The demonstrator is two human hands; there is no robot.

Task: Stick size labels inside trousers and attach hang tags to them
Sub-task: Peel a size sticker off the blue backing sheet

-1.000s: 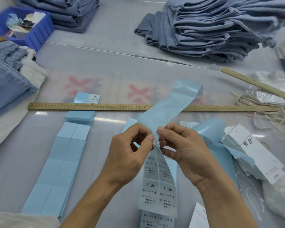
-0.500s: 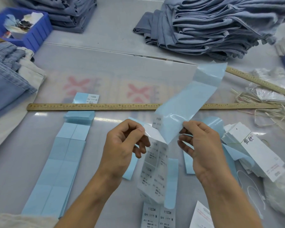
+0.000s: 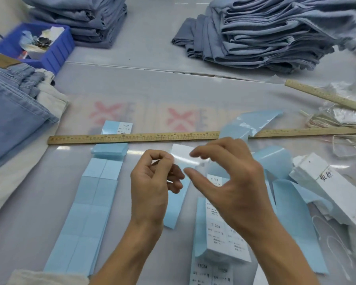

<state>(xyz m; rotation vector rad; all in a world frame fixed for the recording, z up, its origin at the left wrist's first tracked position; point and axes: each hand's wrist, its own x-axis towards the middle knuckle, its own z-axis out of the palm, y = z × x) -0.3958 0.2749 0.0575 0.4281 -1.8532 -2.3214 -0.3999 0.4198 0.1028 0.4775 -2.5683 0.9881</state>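
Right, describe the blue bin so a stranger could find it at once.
Start at the long wooden ruler lying across the table, then look to the far left corner. The blue bin sits beside a stack of folded trousers; it alone is a rigid plastic box, holding scraps.

Garment finishing workshop: stacks of folded trousers (image 3: 271,31) on a wide counter (image 3: 152,83), wooden ruler (image 3: 132,137), label sheets (image 3: 86,212), hang tags (image 3: 333,192), blue parts bin (image 3: 56,52).
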